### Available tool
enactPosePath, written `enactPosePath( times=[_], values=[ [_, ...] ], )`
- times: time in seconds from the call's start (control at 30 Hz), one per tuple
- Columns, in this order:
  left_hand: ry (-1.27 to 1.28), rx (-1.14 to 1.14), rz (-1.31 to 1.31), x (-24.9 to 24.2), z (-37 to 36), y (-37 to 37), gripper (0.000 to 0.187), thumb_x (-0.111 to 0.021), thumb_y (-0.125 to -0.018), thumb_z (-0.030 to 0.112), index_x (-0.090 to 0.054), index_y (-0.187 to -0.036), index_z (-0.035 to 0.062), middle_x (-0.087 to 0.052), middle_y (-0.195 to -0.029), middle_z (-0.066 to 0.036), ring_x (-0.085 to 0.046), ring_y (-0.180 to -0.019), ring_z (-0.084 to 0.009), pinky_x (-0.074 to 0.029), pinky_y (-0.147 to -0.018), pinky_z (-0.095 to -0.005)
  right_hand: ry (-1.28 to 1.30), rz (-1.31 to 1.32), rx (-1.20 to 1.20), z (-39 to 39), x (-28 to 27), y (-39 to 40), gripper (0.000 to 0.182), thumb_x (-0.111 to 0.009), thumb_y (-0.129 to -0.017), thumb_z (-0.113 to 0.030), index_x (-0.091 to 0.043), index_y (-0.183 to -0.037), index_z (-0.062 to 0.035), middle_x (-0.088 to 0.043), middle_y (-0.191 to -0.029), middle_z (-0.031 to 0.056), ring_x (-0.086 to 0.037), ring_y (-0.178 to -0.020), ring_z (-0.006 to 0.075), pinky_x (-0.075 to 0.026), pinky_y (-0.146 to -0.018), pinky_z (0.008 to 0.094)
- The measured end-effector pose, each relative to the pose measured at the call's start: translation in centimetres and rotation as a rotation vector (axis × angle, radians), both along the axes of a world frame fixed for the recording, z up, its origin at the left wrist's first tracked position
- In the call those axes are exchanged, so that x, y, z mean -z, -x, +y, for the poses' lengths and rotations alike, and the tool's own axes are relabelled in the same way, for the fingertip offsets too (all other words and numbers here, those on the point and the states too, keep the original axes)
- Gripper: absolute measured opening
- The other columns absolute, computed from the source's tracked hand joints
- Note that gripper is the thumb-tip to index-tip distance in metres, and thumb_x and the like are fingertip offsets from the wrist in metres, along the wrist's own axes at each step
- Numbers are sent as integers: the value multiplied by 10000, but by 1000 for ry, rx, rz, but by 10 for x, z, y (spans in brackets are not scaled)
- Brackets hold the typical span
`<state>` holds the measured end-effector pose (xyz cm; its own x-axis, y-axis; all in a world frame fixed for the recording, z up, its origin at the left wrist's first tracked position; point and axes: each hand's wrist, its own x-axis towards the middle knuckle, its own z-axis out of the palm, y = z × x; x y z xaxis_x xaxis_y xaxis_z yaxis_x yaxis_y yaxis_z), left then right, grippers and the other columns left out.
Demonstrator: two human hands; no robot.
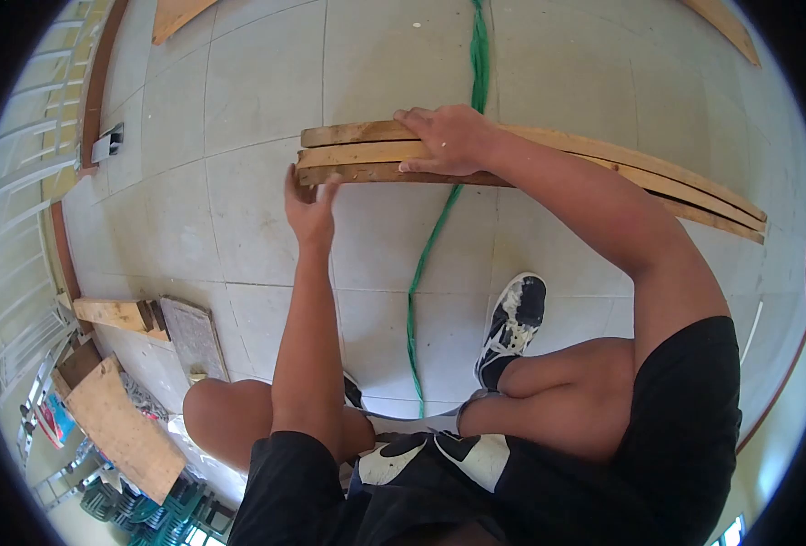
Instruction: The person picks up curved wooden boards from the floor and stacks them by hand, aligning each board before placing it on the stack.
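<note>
Several long wooden planks (pixel 362 152) lie stacked side by side in front of me, running from the left middle to the far right. My right hand (pixel 453 141) spans the stack near its left part, fingers over the far edge and thumb at the near edge. At the left end, my left hand (pixel 312 214) has its fingers apart, with fingertips right at the near corner of the planks. A twisted green strip (pixel 426 246) of cloth or plastic passes under the stack and runs along the floor between my feet.
Pale tiles (pixel 257 218) cover the floor. Left of me are short wood blocks (pixel 116 314), a grey board (pixel 194 337) and a larger plywood sheet (pixel 125 428). White railings (pixel 35 164) line the left side. Green stacked chairs (pixel 162 514) stand at lower left.
</note>
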<state>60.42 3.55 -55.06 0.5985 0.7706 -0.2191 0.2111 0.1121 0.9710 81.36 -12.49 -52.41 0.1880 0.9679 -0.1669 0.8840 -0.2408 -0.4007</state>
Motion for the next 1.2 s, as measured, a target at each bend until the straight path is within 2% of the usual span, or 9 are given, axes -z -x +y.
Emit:
enactPosePath(
  times=[0.3, 0.43, 0.63, 0.8, 0.87, 0.9, 0.97, 1.0, 1.2],
  values=[
    [74, 79, 115, 12, 46, -24, 513, -407, -981, 329, -435, -1348, -27, -475, -1367, -112, -380, -1291, -209, -249, -1088, -314, -50, 18, 33, -7, 0, 1, 767, -498, -837, -604, -399, -1320, -17, -579, -1158, 142, -610, -910, 352, -503, -764, 426],
    [494, -122, -30, -4, 64, -31, 531, -262, -1019, 361, -451, -1330, -25, -479, -1351, -108, -395, -1278, -222, -264, -1089, -338, -70, 48, 25, -9, -1, 7, 764, -499, -830, -608, -405, -1312, -22, -577, -1154, 140, -613, -920, 343, -503, -763, 431],
    [493, 48, 49, -4, 72, -31, 506, -303, -1011, 384, -481, -1320, 24, -497, -1318, -107, -424, -1245, -246, -282, -1077, -364, -32, 75, -1, -7, -2, 3, 770, -512, -817, -616, -410, -1318, -41, -549, -1227, 127, -611, -975, 330, -495, -808, 437],
    [163, 325, 285, 8, 58, -35, 514, -369, -996, 380, -416, -1366, 27, -473, -1344, -121, -415, -1261, -254, -291, -1062, -340, 16, 72, 27, -13, -4, 4, 801, -515, -809, -628, -390, -1346, -47, -548, -1240, 116, -597, -1032, 313, -488, -833, 419],
    [-630, 375, 303, 6, 58, -38, 675, -556, -890, 430, -361, -1388, 17, -447, -1362, -156, -399, -1273, -297, -278, -1077, -394, 3, 63, -8, -11, -4, 2, 809, -524, -803, -624, -387, -1342, -37, -552, -1224, 131, -596, -1034, 310, -487, -830, 420],
    [-633, 390, 290, -11, 44, -49, 675, -556, -890, 430, -361, -1388, 17, -447, -1362, -156, -399, -1273, -297, -278, -1077, -394, 3, 55, 10, -10, -3, 3, 809, -524, -803, -624, -387, -1342, -37, -552, -1224, 131, -596, -1034, 310, -487, -830, 420],
    [-1191, 876, 193, -59, 2, -68, 899, -816, -624, 264, -371, -1373, 40, -463, -1337, -182, -401, -1265, -336, -282, -1072, -444, -41, 61, 7, -11, 3, 4, 814, -527, -804, -618, -383, -1339, -23, -555, -1207, 149, -603, -1020, 310, -489, -825, 419],
    [-1197, 869, 302, -46, -2, -67, 1047, -870, -432, 273, -389, -1332, 40, -482, -1299, -175, -421, -1225, -360, -300, -1037, -500, -39, 58, 19, -15, 4, 3, 814, -527, -804, -618, -383, -1339, -23, -555, -1207, 149, -603, -1020, 310, -489, -825, 419],
    [-1215, 868, 341, -32, 1, -67, 912, -854, -438, 369, -473, -1199, 40, -542, -1150, -134, -479, -1104, -346, -358, -946, -483, 125, 250, 116, -135, -21, -62, 1097, -709, -573, -692, -378, -1318, 42, -542, -1204, 204, -542, -1104, 352, -448, -909, 435]
  ],
)
